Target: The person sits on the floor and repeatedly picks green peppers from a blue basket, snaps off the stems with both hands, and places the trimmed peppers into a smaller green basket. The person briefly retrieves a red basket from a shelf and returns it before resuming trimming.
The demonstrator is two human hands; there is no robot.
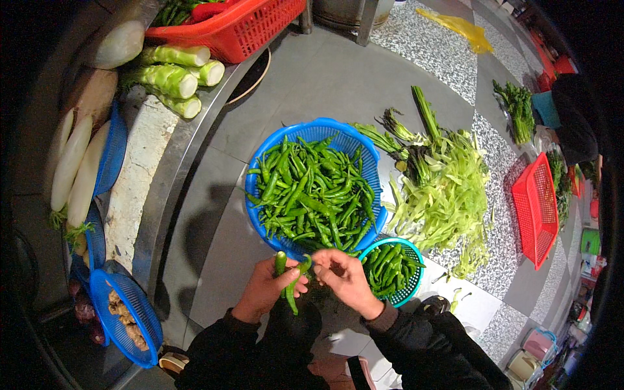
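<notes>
In my left hand (265,285) are green chili peppers (291,291), at least two, gripped between thumb and fingers. The fingers of my right hand (348,282) are curled close to the upper end of one of these peppers; whether they pinch a stem is too small to tell. Just beyond both hands, a large blue plastic basket (251,204) stands on the floor, heaped with green chili peppers (312,195). Beside my right wrist sits a smaller teal basket (420,275) holding more green peppers (390,268).
Pale green peelings (443,195) lie heaped right of the blue basket. At left, a metal-edged shelf (183,161) bears celtuce stems (170,80), white radishes (73,165), a blue basket of ginger (127,319) and a red basket (234,31). Another red basket (534,214) stands at right.
</notes>
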